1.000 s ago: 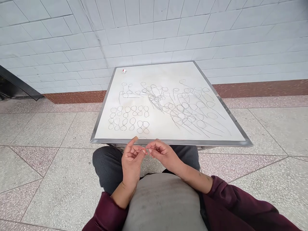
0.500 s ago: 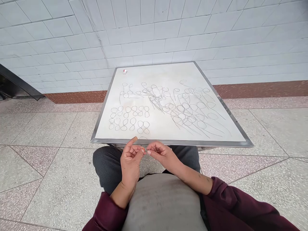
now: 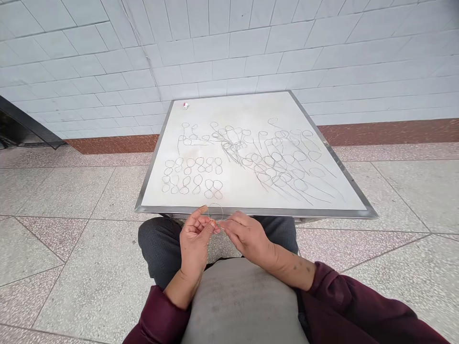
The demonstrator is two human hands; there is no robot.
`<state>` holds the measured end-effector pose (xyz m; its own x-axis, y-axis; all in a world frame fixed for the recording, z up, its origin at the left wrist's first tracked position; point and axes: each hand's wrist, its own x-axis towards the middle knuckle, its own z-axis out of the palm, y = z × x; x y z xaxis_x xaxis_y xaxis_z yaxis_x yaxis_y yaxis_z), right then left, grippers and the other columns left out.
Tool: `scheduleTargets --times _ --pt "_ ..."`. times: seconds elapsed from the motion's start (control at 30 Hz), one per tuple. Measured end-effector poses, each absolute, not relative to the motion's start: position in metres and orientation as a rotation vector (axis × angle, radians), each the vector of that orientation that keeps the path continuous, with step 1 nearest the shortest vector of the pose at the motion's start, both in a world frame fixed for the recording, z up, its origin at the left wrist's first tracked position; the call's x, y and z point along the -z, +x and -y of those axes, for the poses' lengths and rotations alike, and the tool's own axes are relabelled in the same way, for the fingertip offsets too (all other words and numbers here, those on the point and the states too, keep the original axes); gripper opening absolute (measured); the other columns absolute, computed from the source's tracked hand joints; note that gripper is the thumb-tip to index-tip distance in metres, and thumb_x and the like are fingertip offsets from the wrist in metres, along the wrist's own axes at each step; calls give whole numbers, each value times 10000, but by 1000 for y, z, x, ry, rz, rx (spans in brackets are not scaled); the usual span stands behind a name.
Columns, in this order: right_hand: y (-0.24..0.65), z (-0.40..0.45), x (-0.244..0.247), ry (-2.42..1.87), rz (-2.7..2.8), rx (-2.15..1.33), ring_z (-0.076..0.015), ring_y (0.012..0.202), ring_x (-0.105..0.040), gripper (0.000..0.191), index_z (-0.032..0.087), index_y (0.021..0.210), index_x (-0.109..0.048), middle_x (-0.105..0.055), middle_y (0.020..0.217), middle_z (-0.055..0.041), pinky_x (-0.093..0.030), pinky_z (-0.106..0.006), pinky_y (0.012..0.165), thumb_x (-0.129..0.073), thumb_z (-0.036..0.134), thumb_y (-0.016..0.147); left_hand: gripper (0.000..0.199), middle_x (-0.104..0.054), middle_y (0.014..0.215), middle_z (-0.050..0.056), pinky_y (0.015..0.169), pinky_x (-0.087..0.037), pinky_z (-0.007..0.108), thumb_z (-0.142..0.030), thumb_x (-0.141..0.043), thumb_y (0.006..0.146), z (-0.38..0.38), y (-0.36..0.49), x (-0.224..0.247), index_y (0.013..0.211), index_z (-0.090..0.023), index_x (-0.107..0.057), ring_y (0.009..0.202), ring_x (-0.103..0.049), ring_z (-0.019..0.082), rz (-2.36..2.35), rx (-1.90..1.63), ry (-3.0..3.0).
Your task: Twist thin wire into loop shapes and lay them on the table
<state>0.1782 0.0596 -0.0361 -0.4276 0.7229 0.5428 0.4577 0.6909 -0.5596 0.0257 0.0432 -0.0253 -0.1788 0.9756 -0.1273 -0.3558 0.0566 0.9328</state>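
Just off the near edge of the white table, a thin wire loop (image 3: pixel 215 204) stands up from between my fingertips. My left hand (image 3: pixel 195 239) pinches it at the base with thumb and forefinger, the other fingers partly curled. Fingertips touching the same spot, my right hand (image 3: pixel 251 239) is closed in a pinch on the wire too. The twist itself is mostly covered by my fingers. On the table's near left lie several wire figure-eights (image 3: pixel 213 189). Farther right are many single wire loops with long tails (image 3: pixel 283 179), overlapping in a loose spread.
The white table (image 3: pixel 229 102) has a grey metal rim and stands close to a tiled wall (image 3: pixel 222 52). A small red-and-white object (image 3: pixel 185 106) sits at its far left corner. My knees are under the near edge, above a speckled floor (image 3: pixel 93 258).
My right hand has rolled over at the pinch, its knuckles turning up. The wire loop now shows more fully above my fingers. My left hand has barely moved.
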Motion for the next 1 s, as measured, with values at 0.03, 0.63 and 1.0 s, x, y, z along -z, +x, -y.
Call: scheduleTargets --times 0.03,0.63,1.0 --pt "179 -60 36 -900 2143 -345 -166 703 -532 232 176 995 -648 -612 765 -59 -458 -277 613 -435 110 929 358 -608 738 -41 664 -518 274 -178 -720 739 -43 25 25 1084 -186 -625 614 -623 104 -1120 -1421 785" --pt "177 -65 42 -1042 1420 -1473 -118 654 -535 153 197 946 -622 -613 759 3 -449 -249 599 -589 326 871 514 -589 738 -56 623 -494 244 -201 -703 765 -44 24 19 1248 -233 -530 588 -583 83 -1108 -1294 842" --pt "181 -66 43 -993 1390 -1583 -114 690 -524 250 235 1066 -676 -612 892 -19 -480 -283 670 -587 362 870 558 -571 678 -59 573 -472 244 -177 -710 710 -48 15 17 1237 -199 -529 572 -550 98 -1175 -1091 952"
